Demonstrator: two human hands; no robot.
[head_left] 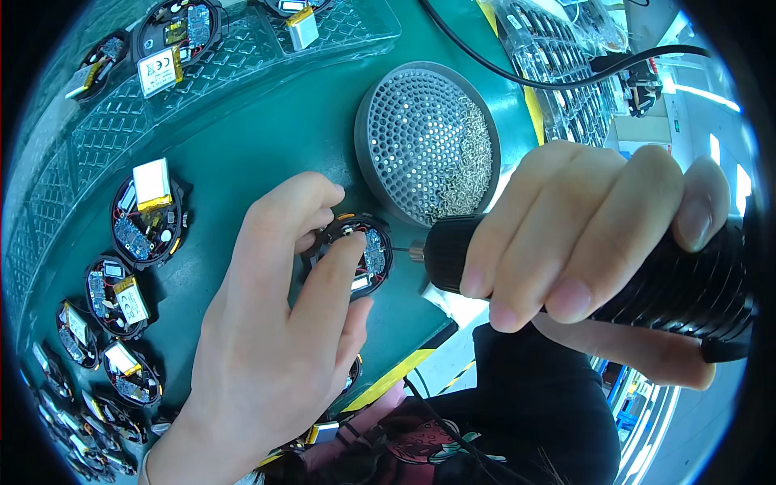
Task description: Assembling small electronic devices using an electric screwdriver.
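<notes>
Black driver (656, 284), wrapped by the right hand (582, 230), could skid if the left hand (279, 323), pinching the module (373, 255) near the desk edge (396, 374), slackens.

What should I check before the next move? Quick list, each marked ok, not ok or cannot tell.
1. Right hand gripping driver: ok, fingers wrapped around it.
2. Left hand on unit: ok, fingers lie over it; how firmly, cannot tell.
3. Bit seated in a screw: cannot tell; it points at the unit's right edge, tip too fine to make out.
4. Fingers well clear of bit: not ok, I'd say; the index fingertip lies close ahead of it.
5. Screws at hand: ok, heaped along the right side of the dish.
6. Cable away from driver: ok, it arcs beyond the dish.
</notes>
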